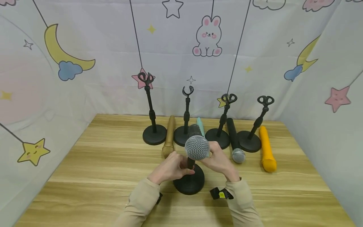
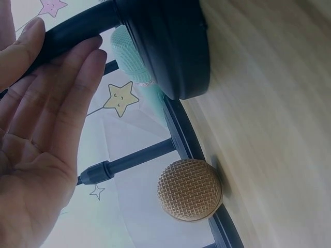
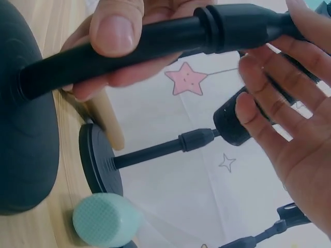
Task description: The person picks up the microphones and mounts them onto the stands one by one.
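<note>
A black microphone (image 1: 197,147) with a silver mesh head sits at the top of a black microphone stand, its head facing me. The stand's round base (image 1: 189,182) rests on the table. My left hand (image 1: 172,168) holds the stand's pole (image 3: 155,41) low down, between thumb and fingers. Higher up, my right hand (image 1: 219,160) has its thumb and fingers around the neck of the same stand, just under the microphone. In the head view the microphone's head hides part of the neck and some right fingertips.
Behind stand several black stands, including one (image 1: 154,134) at left and one (image 1: 249,140) at right. Between and beside them lie a gold microphone (image 1: 169,135), a mint one (image 1: 200,124), a black one (image 1: 233,138) and an orange one (image 1: 266,148). A patterned cloth (image 1: 175,41) hangs behind.
</note>
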The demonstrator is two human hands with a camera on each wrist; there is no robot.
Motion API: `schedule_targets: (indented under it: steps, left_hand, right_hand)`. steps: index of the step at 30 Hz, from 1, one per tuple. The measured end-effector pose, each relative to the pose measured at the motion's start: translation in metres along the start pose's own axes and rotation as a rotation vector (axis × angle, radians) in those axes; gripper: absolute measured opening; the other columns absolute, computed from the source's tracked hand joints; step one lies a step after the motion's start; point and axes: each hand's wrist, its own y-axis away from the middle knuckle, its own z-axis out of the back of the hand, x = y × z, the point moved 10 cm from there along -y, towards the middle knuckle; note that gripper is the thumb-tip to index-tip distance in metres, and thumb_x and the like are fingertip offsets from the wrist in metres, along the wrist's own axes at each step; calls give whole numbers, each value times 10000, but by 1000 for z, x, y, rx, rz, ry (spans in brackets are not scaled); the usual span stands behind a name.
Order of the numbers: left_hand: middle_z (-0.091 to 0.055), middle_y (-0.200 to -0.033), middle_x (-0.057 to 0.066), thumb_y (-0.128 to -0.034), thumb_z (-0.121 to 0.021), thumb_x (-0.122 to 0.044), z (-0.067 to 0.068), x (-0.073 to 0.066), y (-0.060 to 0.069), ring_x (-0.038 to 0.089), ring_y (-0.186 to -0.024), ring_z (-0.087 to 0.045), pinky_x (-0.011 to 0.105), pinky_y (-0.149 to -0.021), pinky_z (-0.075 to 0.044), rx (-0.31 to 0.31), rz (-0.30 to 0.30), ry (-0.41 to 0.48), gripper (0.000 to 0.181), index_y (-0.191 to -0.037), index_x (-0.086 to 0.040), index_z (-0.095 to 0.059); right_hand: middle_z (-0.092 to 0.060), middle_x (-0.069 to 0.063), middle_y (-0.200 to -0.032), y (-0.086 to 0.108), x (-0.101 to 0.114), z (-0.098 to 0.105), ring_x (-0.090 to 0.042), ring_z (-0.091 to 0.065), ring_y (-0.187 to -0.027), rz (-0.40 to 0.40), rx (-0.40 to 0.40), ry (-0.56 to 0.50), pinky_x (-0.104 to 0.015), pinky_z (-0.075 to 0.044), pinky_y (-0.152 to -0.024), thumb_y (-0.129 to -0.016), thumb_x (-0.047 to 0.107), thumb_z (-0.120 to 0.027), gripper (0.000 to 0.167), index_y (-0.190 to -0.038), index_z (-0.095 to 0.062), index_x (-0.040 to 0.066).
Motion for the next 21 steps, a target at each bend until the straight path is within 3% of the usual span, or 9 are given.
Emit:
schedule_targets:
  steps: [7, 9, 11, 14, 17, 21]
  left_hand:
    - [-721, -662, -51, -871, -800, -159, -2, 2, -1, -83, -526, -404, 102, -493, -320, 2, 17, -6, 85, -799, -130, -765]
    - [-737, -680, -42, -873, -798, -158, -3, 2, -1, -86, -525, -409, 102, -492, -326, 8, 22, -1, 75, -810, -124, -775]
    - [-745, -691, -33, -873, -797, -156, -3, 2, -1, -83, -529, -413, 106, -493, -339, 11, 21, -1, 72, -816, -115, -781]
    - [-756, -708, -26, -874, -796, -154, -2, 0, 0, -83, -533, -433, 111, -498, -373, 12, 21, -11, 70, -824, -105, -792]
    - [-754, -694, -22, -870, -800, -164, -1, 1, 0, -81, -524, -441, 117, -494, -374, 12, 35, -18, 87, -819, -94, -788]
    - [-755, -693, -23, -871, -802, -186, 0, 2, 1, -82, -536, -463, 121, -503, -381, 19, 54, -20, 110, -825, -88, -784]
  right_hand:
    - [-580, -75, -701, -4, 10, 10, -5, -490, -706, 81, -126, -35, -225, -435, -644, -771, -178, -662, 230, -803, -647, 49]
    - [-605, -91, -697, -6, 14, 13, 14, -496, -707, 90, -157, -34, -217, -424, -634, -850, -90, -684, 131, -804, -662, 31]
    - [-670, -123, -743, -10, 19, 15, 37, -566, -766, 101, -170, -46, -200, -466, -671, -907, -3, -699, 60, -848, -697, 7]
    - [-733, -197, -866, -18, 25, 16, 29, -664, -893, 101, -159, -87, -190, -539, -782, -954, 91, -693, 129, -952, -721, -34]
    - [-712, -230, -875, -26, 33, 18, 8, -695, -911, 94, -149, -152, -205, -566, -847, -960, 33, -660, 104, -985, -676, -67]
    - [-686, -235, -852, -36, 43, 24, -13, -696, -900, 106, -168, -194, -216, -552, -902, -991, 70, -623, 144, -998, -640, -73]
